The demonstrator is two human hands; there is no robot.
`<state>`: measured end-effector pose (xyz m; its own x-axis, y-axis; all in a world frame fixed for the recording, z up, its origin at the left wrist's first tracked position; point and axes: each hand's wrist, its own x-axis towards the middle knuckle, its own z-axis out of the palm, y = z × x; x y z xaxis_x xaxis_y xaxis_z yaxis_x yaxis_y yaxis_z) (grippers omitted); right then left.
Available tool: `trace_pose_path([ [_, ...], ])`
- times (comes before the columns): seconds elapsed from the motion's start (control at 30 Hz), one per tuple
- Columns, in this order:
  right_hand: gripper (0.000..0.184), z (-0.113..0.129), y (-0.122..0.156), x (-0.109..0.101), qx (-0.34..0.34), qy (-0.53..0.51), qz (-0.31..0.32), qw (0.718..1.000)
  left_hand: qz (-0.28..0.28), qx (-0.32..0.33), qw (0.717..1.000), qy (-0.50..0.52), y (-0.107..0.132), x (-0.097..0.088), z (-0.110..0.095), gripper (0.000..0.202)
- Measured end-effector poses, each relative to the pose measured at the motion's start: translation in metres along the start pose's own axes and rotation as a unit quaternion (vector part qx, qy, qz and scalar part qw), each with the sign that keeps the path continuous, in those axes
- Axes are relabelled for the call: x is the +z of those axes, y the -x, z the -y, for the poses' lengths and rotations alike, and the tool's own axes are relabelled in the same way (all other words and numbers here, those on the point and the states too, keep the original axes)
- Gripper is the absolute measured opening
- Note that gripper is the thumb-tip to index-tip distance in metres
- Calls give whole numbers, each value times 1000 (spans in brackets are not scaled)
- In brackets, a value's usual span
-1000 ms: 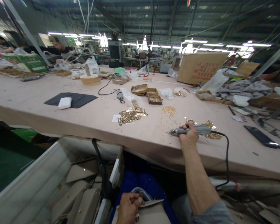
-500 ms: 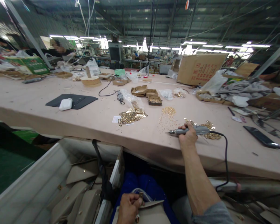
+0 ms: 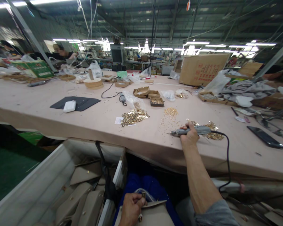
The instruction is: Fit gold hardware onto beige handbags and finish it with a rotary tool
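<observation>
My right hand (image 3: 190,135) is wrapped round a grey electric screwdriver (image 3: 204,130), which lies level just above the table, its thin bit pointing left toward a scatter of tiny gold screws (image 3: 171,112). A black cord runs from its back end. Low in the view, my left hand (image 3: 131,207) pinches a small gold metal plate (image 3: 143,195) at the edge of a beige bag piece (image 3: 153,212) on my lap. The fingers hide part of that plate. Behind the screwdriver lie more gold plates (image 3: 213,135).
A larger heap of gold plates (image 3: 134,117) lies mid-table beside small cardboard boxes (image 3: 157,101). A phone (image 3: 265,137) rests at right, a white case (image 3: 69,106) on a black sheet (image 3: 82,103) at left. Below stands a white bin (image 3: 49,166) of beige bags.
The view has shifted slightly, so things at the left appear a little farther right. Both hands keep nearly the same places and grips.
</observation>
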<state>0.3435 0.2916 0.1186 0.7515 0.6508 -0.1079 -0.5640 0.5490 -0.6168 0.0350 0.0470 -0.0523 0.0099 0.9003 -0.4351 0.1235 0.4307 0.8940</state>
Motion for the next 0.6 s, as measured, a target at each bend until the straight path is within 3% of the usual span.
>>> trace_pose_path([
  [0.23, 38, -1, -2, -3, 0, -7, 7, 1000, 2, 16, 1000, -15, 3, 0, -4, 33],
  [0.6, 32, 11, 2, -4, 25, -18, 36, 999, -11, -11, 999, 31, -1, 3, 10, 47],
])
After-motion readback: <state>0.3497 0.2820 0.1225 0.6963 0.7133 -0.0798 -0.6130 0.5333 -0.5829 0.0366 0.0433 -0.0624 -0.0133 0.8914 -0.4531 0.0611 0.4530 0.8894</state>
